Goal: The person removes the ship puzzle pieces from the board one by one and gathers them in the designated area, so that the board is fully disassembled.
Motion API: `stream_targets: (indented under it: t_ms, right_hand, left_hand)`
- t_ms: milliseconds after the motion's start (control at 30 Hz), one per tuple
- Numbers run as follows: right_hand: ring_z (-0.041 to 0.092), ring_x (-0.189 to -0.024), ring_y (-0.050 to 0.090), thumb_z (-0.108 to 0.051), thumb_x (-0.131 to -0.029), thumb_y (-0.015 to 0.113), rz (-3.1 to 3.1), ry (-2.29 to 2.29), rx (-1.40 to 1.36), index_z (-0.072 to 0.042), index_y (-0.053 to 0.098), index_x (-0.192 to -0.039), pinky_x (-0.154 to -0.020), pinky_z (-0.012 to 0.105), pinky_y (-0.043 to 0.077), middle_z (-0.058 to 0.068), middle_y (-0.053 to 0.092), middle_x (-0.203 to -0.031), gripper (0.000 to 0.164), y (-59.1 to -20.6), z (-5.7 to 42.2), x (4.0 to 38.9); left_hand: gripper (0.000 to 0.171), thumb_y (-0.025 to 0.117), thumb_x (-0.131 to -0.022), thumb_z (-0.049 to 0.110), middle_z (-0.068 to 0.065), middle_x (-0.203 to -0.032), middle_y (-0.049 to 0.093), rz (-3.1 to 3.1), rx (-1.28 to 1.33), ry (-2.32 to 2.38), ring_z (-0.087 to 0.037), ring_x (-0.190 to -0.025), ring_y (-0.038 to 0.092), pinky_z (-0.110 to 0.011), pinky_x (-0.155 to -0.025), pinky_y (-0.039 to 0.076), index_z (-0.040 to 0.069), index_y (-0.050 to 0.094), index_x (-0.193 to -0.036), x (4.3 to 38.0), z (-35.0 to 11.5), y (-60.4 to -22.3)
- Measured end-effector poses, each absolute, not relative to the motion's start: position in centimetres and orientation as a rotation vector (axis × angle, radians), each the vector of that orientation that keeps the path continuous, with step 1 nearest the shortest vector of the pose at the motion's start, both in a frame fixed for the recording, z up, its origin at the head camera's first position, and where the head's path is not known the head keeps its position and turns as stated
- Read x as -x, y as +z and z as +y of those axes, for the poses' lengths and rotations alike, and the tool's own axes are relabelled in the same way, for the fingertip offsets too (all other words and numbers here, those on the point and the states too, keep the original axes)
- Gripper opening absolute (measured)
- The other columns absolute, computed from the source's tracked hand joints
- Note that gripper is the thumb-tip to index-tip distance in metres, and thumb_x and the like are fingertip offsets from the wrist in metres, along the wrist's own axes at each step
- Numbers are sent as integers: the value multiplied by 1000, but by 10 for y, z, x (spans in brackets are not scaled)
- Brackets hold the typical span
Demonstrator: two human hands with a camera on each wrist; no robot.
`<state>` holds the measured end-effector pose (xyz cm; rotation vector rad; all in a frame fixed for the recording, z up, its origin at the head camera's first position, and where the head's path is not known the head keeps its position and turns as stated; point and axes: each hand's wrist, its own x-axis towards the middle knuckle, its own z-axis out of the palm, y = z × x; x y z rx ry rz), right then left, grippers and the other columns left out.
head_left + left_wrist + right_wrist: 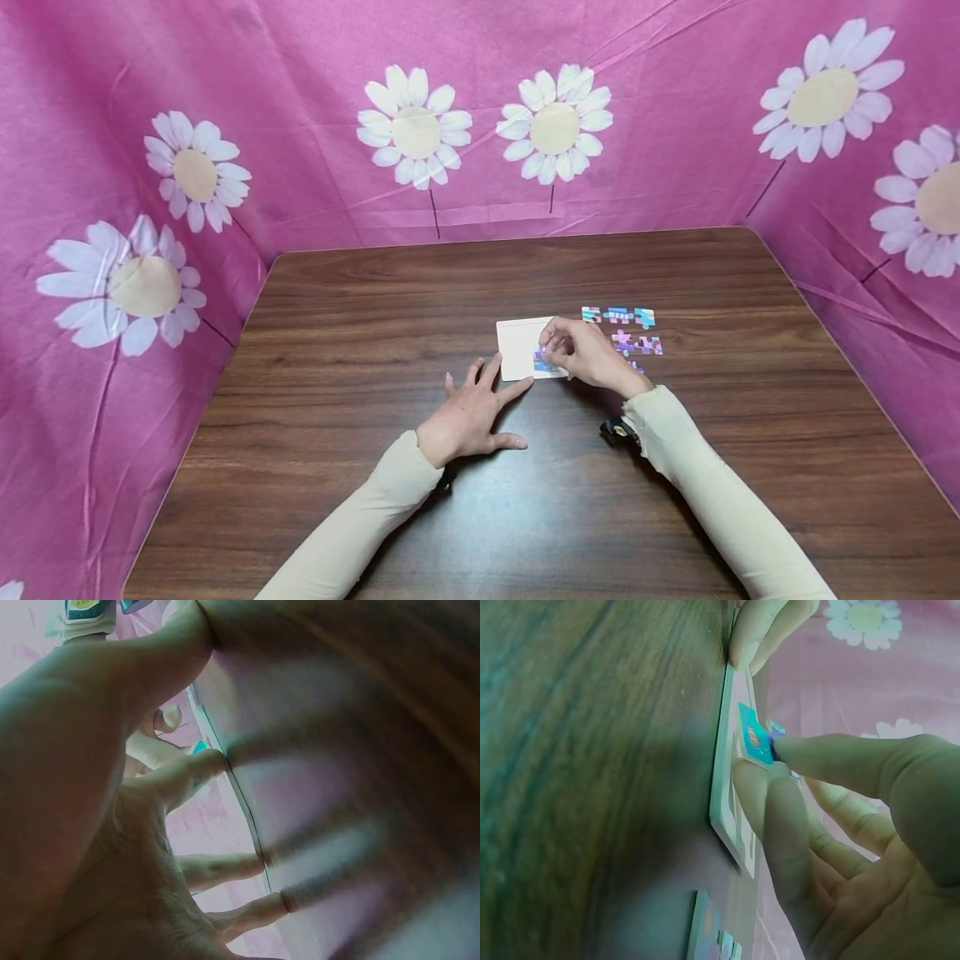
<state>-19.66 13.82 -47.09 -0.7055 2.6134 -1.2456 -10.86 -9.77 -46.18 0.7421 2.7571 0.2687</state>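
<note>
A pale, shallow-framed puzzle board (516, 346) lies on the table, beyond my left hand. The left hand (468, 414) has its fingers spread, and fingertips touch the board's near left edge. Over the right part of the board, my right hand (588, 354) pinches a jigsaw piece (754, 739) between thumb and fingers. That piece is blue with a small orange marking, and purple shows beside the thumb tip. The fingers partly cover it, so I cannot tell whether it is flat on the board. More jigsaw pieces (619, 316) lie right of the board, some hidden behind the right hand.
The brown wood-grain table (360, 333) has a straight back edge and rounded corners. A pink curtain (315, 100) printed with white daisies hangs behind it and at both sides. A dark wrist device (615, 431) shows under the right sleeve.
</note>
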Motion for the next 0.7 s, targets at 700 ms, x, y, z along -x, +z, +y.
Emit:
stream_targets:
  t_ms: [700]
  right_hand:
    - [18, -77, 67, -8, -98, 69, 2701, -1321, 434, -6, 69, -111, -58, 29, 57, 15, 71, -99, 13, -474, 195, 187]
  left_hand:
    - [91, 71, -88, 68, -22, -174, 14, 2740, -729, 287, -52, -156, 23, -85, -106, 32, 39, 31, -164, 108, -97, -463]
